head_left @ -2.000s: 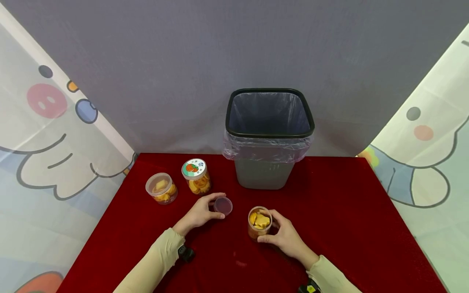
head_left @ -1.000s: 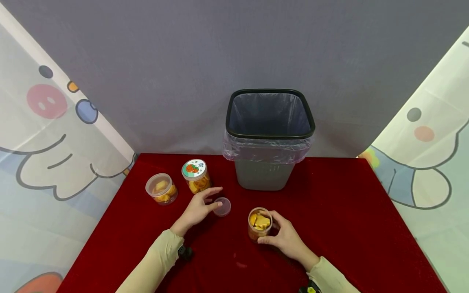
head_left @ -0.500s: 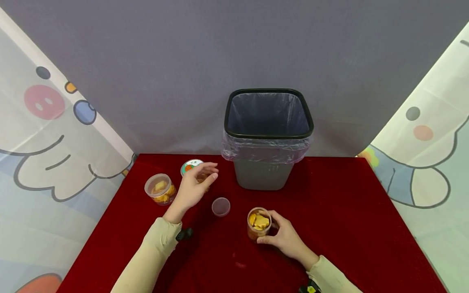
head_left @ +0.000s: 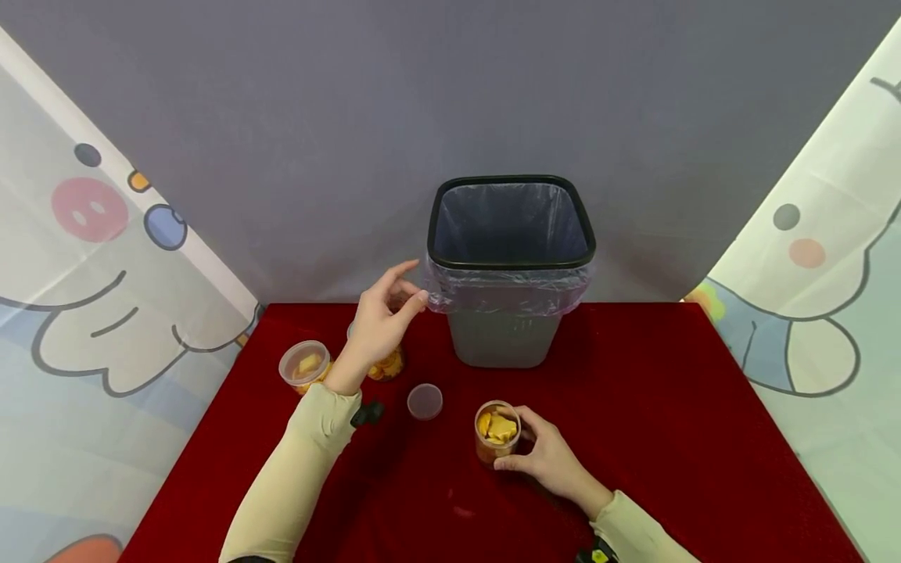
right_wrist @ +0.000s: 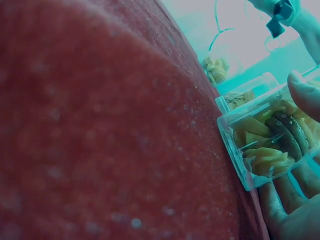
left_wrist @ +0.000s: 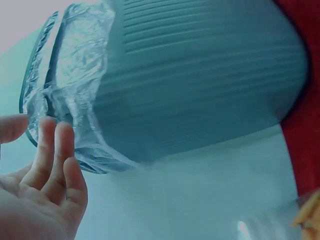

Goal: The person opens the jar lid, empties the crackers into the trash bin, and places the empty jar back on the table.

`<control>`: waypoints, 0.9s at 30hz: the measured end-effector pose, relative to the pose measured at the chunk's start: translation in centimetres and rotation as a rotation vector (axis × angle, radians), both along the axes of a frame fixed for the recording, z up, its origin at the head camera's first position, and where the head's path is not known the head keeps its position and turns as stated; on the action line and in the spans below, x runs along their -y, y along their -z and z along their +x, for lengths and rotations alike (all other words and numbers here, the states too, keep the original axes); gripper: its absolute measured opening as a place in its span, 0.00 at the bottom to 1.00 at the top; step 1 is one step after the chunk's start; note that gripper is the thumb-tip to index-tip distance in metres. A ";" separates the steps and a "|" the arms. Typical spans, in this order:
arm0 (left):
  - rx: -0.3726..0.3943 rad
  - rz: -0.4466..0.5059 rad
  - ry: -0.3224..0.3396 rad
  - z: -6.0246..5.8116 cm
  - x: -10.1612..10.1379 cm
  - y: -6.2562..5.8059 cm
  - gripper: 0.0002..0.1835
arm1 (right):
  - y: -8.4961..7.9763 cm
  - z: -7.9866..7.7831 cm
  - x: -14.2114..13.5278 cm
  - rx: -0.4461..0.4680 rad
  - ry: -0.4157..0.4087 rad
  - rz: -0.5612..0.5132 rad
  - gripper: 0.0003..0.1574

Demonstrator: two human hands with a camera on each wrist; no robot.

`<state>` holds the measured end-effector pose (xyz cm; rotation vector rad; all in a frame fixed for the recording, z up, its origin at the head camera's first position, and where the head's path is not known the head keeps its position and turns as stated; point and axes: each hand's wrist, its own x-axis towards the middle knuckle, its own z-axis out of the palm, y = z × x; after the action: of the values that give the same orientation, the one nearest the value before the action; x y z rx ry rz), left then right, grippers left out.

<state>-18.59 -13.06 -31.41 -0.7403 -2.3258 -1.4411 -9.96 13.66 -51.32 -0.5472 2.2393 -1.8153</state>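
Note:
My right hand (head_left: 545,453) holds a clear round jar (head_left: 486,450) of yellow snack pieces on the red cloth. Its thumb and fingers curl round the side, and the jar's top is uncovered. In the right wrist view, brown pieces also show through the jar's wall (right_wrist: 270,142). My left hand (head_left: 383,313) is raised at the left side of a grey trash bin (head_left: 507,340). Its fingers are loosely bent beside the clear bin liner (left_wrist: 80,65); whether they touch it, I cannot tell. A round translucent lid (head_left: 425,401) lies between the hands.
Two more snack jars stand at the left: one with a translucent top (head_left: 305,362), the other (head_left: 387,366) partly hidden behind my left hand. A grey cloth wall (head_left: 317,156) rises behind the bin, and printed cartoon curtains (head_left: 91,313) flank the table.
My left hand has left the round lid and moved up and away, past the labelled jar, to the bin's left side. The right hand keeps hold of its jar in place.

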 end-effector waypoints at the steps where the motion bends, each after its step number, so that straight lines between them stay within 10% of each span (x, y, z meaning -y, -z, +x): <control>1: 0.018 0.009 0.016 -0.1 -0.1 -0.3 0.26 | 0.0 0.0 0.0 0.003 -0.001 -0.002 0.42; 15: 0.470 0.014 0.239 -2.8 -1.1 -3.6 0.40 | -0.2 0.1 0.1 -0.007 -0.002 -0.003 0.41; 27: 0.483 -0.042 0.114 -2.1 -2.4 -5.6 0.42 | -0.1 0.1 0.1 -0.008 -0.003 -0.006 0.41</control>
<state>-20.65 -10.65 -25.80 -0.5925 -2.7087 -1.7891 -9.86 13.56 -51.24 -0.5600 2.2380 -1.8223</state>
